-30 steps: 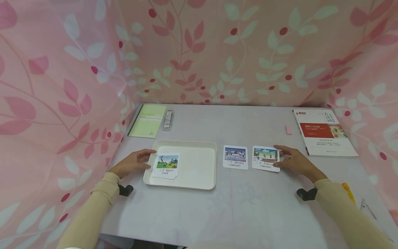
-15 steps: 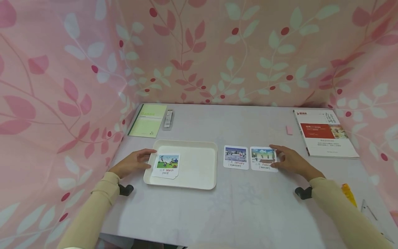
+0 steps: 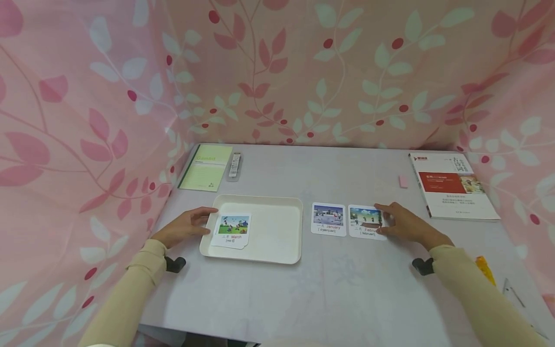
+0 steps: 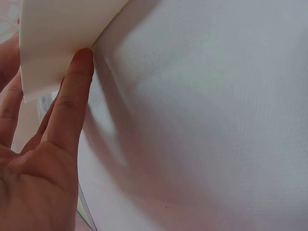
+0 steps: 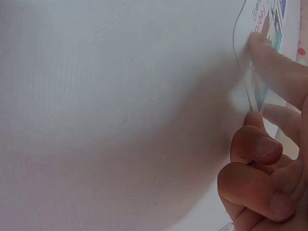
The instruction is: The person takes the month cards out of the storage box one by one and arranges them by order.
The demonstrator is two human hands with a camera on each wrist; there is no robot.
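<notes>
In the head view, my left hand (image 3: 184,227) rests at the left end of a white tray (image 3: 277,231), fingers fairly straight. Its thumb touches the tray's outer wall (image 4: 57,57) in the left wrist view. A picture card marked March (image 3: 231,231) lies in the tray on top of at least one other card. My right hand (image 3: 409,225) holds the right edge of the February card (image 3: 364,221) between thumb and fingers. In the right wrist view, the thumb lies on the card's face (image 5: 264,17). Close to its left lies the January card (image 3: 328,219), flat on the table.
Behind the tray lie a green notebook (image 3: 205,168) and a small clear case with a label (image 3: 234,167). A pink eraser (image 3: 403,181) and a white-and-red book (image 3: 453,186) sit at the back right. Something yellow (image 3: 485,271) shows by the right sleeve.
My right hand has slid the February card a little left, closer to the January card, and straightened it. The left hand and tray have stayed put.
</notes>
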